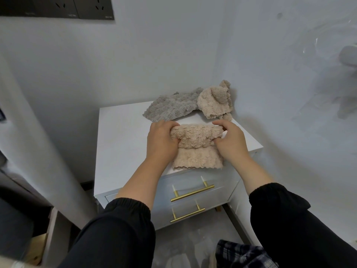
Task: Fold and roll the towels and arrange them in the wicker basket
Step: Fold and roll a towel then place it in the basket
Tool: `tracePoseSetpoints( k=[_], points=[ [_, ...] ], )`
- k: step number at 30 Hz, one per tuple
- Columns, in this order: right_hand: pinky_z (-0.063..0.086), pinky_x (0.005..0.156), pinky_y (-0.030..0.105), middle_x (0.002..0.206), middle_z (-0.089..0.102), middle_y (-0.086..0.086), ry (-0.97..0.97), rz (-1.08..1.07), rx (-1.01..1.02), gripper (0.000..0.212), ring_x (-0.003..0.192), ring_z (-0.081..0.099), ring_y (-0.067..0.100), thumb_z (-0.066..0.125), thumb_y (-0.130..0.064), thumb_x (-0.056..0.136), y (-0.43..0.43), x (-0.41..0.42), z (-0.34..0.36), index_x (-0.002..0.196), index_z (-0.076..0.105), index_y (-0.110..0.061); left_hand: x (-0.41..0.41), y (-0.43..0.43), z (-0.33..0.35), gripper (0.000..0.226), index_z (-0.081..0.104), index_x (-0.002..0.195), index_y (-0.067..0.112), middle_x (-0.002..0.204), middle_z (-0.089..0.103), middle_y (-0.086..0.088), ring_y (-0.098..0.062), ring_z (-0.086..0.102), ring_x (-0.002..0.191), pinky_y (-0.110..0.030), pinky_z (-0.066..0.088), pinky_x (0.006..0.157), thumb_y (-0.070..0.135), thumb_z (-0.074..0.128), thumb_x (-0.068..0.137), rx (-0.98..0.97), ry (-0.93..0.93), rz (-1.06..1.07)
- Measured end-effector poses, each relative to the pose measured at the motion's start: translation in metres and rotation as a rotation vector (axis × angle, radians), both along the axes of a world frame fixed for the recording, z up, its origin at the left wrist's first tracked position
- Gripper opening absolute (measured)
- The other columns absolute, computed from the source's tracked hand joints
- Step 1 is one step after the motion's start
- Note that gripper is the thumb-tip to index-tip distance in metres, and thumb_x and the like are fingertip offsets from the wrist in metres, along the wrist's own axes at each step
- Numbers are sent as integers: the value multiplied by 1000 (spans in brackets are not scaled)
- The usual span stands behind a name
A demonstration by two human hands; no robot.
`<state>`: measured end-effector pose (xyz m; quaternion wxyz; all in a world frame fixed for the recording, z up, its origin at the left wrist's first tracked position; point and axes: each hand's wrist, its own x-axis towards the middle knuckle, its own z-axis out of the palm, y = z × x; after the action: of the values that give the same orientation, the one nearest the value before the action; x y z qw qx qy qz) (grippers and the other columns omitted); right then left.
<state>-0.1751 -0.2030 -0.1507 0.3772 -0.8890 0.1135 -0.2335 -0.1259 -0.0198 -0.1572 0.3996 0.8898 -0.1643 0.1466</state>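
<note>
A fluffy beige towel (197, 149) lies folded on the white cabinet top (123, 144), its far end rolled up into a thick tube. My left hand (161, 140) grips the left end of that roll and my right hand (230, 141) grips the right end. Behind them a grey towel (172, 107) lies spread and crumpled. A second beige towel (214, 100) is bunched in the back right corner against the wall. No wicker basket is in view.
The cabinet is a small white drawer unit with two brass bar handles (191, 192) on its front. White walls close in behind and to the right. A plaid cloth (241, 254) lies on the floor below. Dark wall sockets (77, 6) sit at the top left.
</note>
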Motion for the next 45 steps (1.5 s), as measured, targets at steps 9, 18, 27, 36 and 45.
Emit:
tracePoseSetpoints(
  k=[9, 18, 27, 36, 45],
  points=[
    [35, 76, 25, 105, 59, 2, 181, 151, -248, 32, 100, 52, 18, 62, 4, 76, -17, -9, 11, 99, 64, -18, -7, 13, 10, 28, 62, 96, 16, 104, 58, -1, -15, 45, 102, -15, 31, 72, -2, 63, 75, 66, 142, -253],
    [44, 76, 27, 88, 62, 1, 285, 252, -111, 17, 85, 58, 16, 70, -31, 84, -17, -30, 28, 82, 71, -15, -20, 11, 21, 29, 69, 67, 4, 81, 63, -7, -15, 54, 82, -19, 39, 69, 25, 66, 86, 89, 208, -255],
    [37, 84, 21, 119, 49, 1, 324, 179, -132, 43, 112, 48, 15, 80, -24, 74, -23, -31, 21, 109, 55, -20, -25, 5, 15, 45, 54, 107, 24, 112, 49, 5, -14, 44, 110, -27, 38, 89, 32, 81, 72, 181, 204, -272],
    [46, 84, 31, 95, 62, -4, 447, 296, 42, 26, 90, 58, 12, 80, -25, 75, -34, -29, 14, 90, 62, -14, -20, 6, 13, 91, 34, 145, 28, 147, 41, -5, -24, 36, 135, -39, 35, 108, 45, 80, 69, 311, 406, -219],
    [52, 85, 39, 98, 65, 10, 240, 325, 921, 30, 90, 63, 23, 60, -4, 89, -19, -26, 20, 118, 52, -4, -25, -8, 16, 37, 62, 91, 16, 86, 63, 2, -16, 57, 82, -24, 39, 60, 24, 86, 64, -77, 411, -151]
  ],
)
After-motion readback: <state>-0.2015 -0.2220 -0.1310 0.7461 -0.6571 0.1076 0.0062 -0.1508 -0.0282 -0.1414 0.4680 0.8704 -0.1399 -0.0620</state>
